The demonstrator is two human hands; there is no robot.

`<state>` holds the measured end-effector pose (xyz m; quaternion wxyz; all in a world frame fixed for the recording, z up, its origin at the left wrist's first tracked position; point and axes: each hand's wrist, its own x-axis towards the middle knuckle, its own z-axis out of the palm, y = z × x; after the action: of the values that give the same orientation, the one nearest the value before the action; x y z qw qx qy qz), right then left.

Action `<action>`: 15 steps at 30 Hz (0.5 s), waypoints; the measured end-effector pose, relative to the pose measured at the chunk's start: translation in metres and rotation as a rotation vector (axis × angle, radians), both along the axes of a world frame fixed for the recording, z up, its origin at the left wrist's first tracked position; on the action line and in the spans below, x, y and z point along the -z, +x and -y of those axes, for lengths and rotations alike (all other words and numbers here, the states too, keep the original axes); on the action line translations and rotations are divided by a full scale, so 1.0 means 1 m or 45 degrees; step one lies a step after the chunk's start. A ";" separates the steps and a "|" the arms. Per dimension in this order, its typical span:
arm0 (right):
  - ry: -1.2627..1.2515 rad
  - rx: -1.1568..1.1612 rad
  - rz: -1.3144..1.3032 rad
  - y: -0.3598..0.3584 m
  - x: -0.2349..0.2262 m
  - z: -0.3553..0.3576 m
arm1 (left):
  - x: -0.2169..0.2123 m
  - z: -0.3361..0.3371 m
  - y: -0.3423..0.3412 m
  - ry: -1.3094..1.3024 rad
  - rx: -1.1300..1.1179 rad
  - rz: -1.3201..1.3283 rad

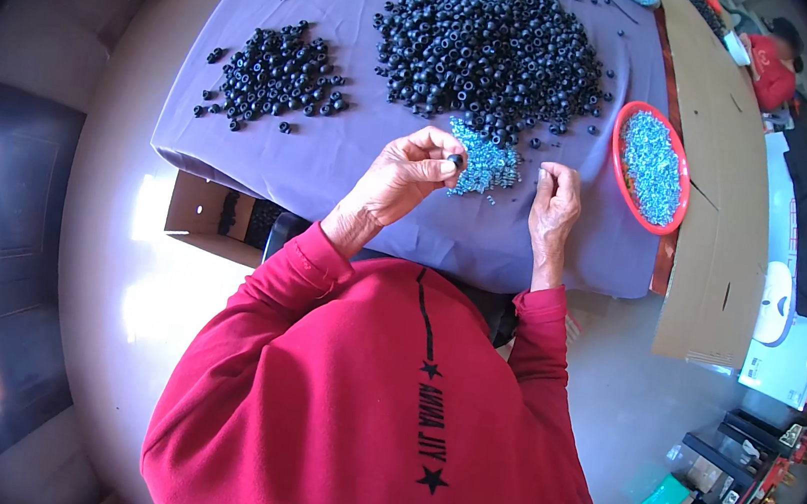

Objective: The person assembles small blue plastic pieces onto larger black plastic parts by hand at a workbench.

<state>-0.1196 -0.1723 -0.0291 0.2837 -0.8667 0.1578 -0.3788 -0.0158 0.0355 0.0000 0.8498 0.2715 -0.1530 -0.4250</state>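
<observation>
My left hand [408, 174] pinches a small round black knob [455, 160] between thumb and fingers. Just beyond its fingertips lies a little heap of shiny blue-silver bits [487, 165], each too small to tell its kind. My right hand [555, 207] is closed at the heap's right, thumb against fingers; whatever it may hold is too small to make out. A large pile of black knobs [489, 46], several showing a hole, spreads beyond the blue heap. To the left sits a smaller pile of the same knobs [282, 76].
A red-rimmed bowl [683, 186] of blue bits stands at the right on the purple-grey tablecloth [332, 178]. Cardboard [717, 240] runs along the right edge. An open box [213, 247] sits below the table's left edge. Another person in red [772, 74] is at far right.
</observation>
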 end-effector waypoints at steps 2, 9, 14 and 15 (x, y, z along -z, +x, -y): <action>0.067 0.023 0.036 -0.003 0.005 0.005 | 0.003 -0.001 0.001 -0.004 0.035 0.006; 1.126 -0.291 0.167 -0.009 -0.002 0.005 | 0.006 0.000 -0.005 0.096 0.050 0.006; 1.226 -0.467 0.223 -0.007 -0.023 -0.014 | 0.006 0.003 -0.008 0.119 0.092 0.011; 1.230 -0.467 0.224 -0.008 -0.028 -0.017 | 0.005 0.003 -0.008 0.125 0.105 0.006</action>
<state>-0.1275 -0.1550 -0.0007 0.7248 -0.6155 0.1357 -0.2783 -0.0238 0.0322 -0.0050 0.8169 0.3073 -0.1451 -0.4660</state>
